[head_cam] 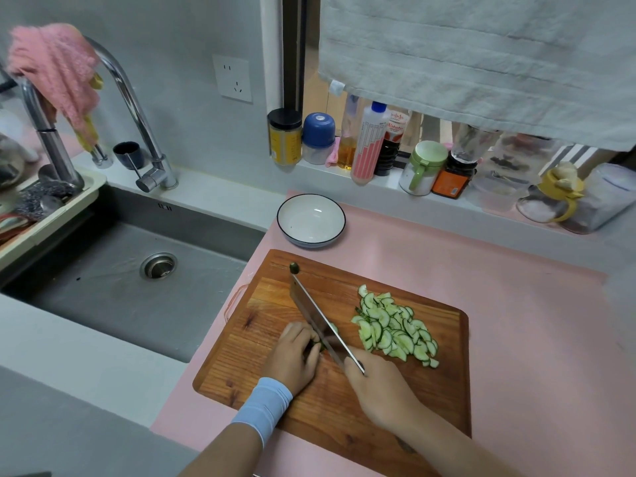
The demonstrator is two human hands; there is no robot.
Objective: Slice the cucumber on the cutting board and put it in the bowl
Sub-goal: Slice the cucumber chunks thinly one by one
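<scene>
Writing on the red-labelled bottle on the sill is too blurred to read. On the wooden cutting board the left hand curls over the cucumber stub, mostly hidden, its axis unclear. The right hand grips the cleaver, blade running far-left to near-right against the stub. Half-moon slices lie heaped to its right; the white bowl stands beyond the board.
</scene>
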